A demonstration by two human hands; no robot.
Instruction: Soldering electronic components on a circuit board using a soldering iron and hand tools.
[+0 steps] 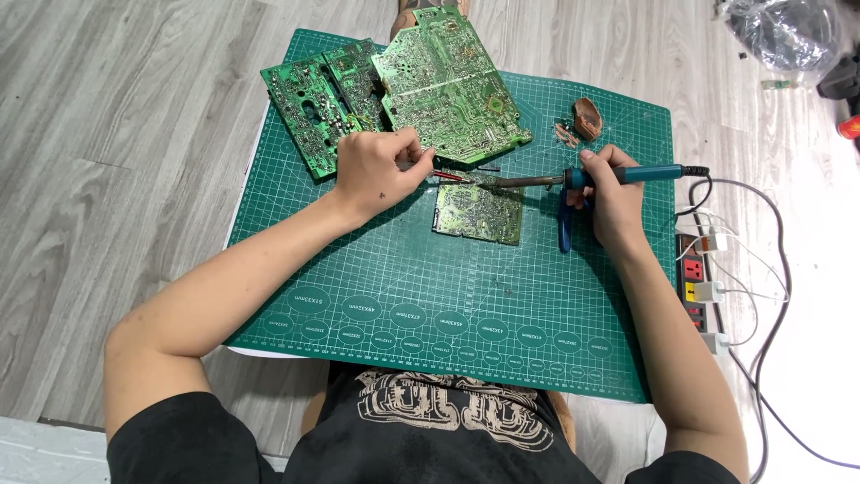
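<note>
A: What's the right hand [614, 202] doing?

B: Its grip is wrapped tight round the teal handle of the soldering iron [591, 177], which lies nearly level and points left. The tip sits at the far edge of the small board [478, 213], about the middle of the green mat [403, 296].

A: And the left hand [372, 170]?

B: Fingers pinched together on something thin, tweezers I'd guess, though I can't tell for sure, right by a red wire [448, 177] at that same far edge. Hand and tip are very near each other.

A: Anything that worries you?

B: The hot tip being that close to bare fingers. A small slip of either hand could mean a burn, I'd say. The small board lies loose on the mat, nothing clamping it, so a push from the iron might slide it and drag the tip across its surface.

A: What else is about?

B: Big boards [403, 81] stacked at the far end, one overlapping the other. A brown lump [588, 116] far right on the mat. A blue tool [563, 229] lies just under the right hand. The iron's cord [770, 224] loops right past a power strip [697, 291] at the mat's edge; snag that cord with the forearm and it could jerk the iron off its spot
</note>
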